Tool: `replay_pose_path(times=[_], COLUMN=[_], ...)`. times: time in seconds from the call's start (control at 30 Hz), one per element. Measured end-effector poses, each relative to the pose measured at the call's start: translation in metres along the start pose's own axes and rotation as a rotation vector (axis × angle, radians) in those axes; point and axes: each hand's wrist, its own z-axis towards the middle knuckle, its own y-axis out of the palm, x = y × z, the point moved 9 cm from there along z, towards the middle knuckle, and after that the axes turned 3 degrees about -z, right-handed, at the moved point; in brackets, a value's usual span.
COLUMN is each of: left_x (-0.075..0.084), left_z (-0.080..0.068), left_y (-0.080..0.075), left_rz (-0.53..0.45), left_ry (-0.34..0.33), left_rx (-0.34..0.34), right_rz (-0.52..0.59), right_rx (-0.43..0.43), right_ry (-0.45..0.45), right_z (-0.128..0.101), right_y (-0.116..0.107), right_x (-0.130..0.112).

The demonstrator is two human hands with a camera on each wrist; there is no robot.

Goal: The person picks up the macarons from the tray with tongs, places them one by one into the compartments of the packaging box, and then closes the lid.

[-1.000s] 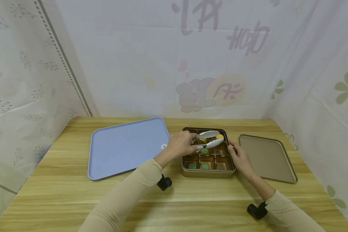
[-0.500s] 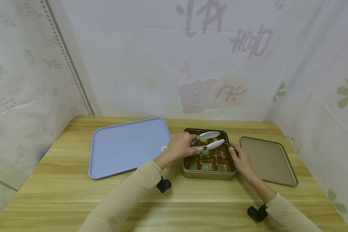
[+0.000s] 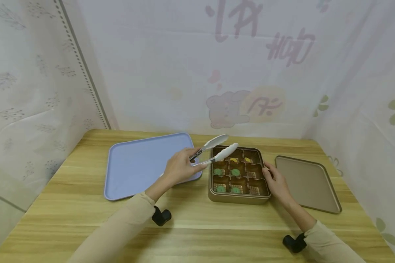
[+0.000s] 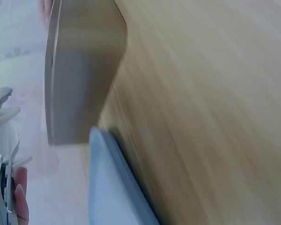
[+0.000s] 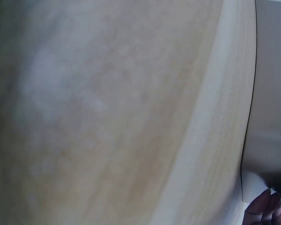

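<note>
In the head view my left hand (image 3: 181, 166) holds white-tipped tongs (image 3: 222, 152), the tips apart with nothing between them, above the back left of a gold tin (image 3: 240, 199). A brown divided insert (image 3: 254, 175) fills the tin. Green pieces (image 3: 235, 172) sit in the left and middle compartments of the front two rows; yellow pieces (image 3: 248, 160) lie in the back row, whose left compartment is partly hidden by the tongs. My right hand (image 3: 276, 184) grips the tin's right side, thumb by the rim; its fingertips (image 5: 262, 208) touch the outer wall in the right wrist view.
A blue tray (image 3: 141, 164) lies left of the tin, partly under my left hand. To the right is a flat gold lid (image 3: 307, 184) with a raised edge. Printed cloth (image 3: 171, 73) hangs behind the wooden table (image 3: 200, 233) and along both sides.
The tongs held a yellow piece, then parted, leaving it in the back right compartment. My left hand has drawn them left and up, off the tin's middle. My right hand stays at the tin.
</note>
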Motion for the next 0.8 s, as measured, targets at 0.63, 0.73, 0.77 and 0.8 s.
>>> replay_pose_path(times=[0.63, 0.73, 0.77, 0.8], left_x=[-0.132, -0.157, -0.165, -0.173], left_z=[-0.075, -0.091, -0.096, -0.101], left_y=[-0.121, -0.138, -0.143, -0.147], left_rz=[0.010, 0.008, 0.006, -0.003], left_ry=[-0.233, -0.302, -0.326, -0.353], left_rx=[0.290, 0.338, 0.355, 0.363], right_rz=[0.026, 0.022, 0.020, 0.017], right_rx=[-0.011, -0.004, -0.003, -0.002], right_ry=[0.021, 0.016, 0.015, 0.013], right_z=[0.001, 0.002, 0.002, 0.002], right_y=[0.000, 0.000, 0.000, 0.000], right_x=[0.003, 0.003, 0.003, 0.003])
